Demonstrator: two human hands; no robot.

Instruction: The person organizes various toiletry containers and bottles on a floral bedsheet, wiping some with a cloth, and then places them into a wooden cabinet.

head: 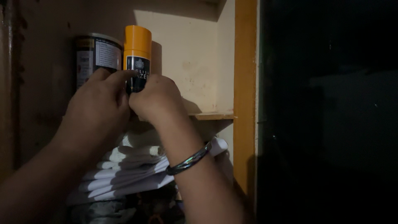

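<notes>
My right hand (155,99) and left hand (99,103) both grip the orange spray can (137,54) at upper left; I'd keep it upright on the shelf (213,116), off the tin (97,56).

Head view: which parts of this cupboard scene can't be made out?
- Orange-capped spray can: lower body and base hidden by the left hand and right hand.
- Dark tin: lower part covered by the left hand.
- Folded white cloths: partly behind both forearms.
- Dark area right of the orange frame: too dim to read.
</notes>
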